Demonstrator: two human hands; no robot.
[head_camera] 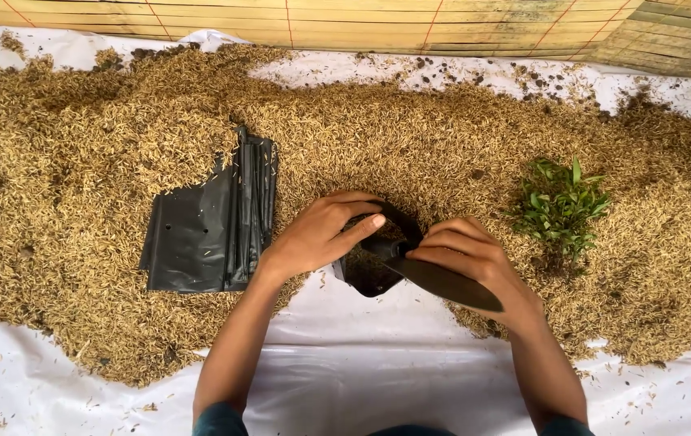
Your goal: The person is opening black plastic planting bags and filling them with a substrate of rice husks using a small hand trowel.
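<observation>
A small black plastic bag point(371, 270) sits open-mouthed at the near edge of a wide heap of rice husk point(410, 137). My left hand point(323, 232) grips the bag's left rim, thumb stretched across its mouth. On the bag's right rim, my right hand point(468, 252) pinches the plastic, and a flat flap of the bag point(450, 284) sticks out beneath it toward the right. Husk shows inside the bag.
A stack of flat black plastic bags point(208, 222) lies on the husk to the left. A bunch of small green seedlings point(562, 207) lies on the husk to the right. White plastic sheet point(378, 363) covers the ground; a bamboo mat point(442, 24) runs along the far edge.
</observation>
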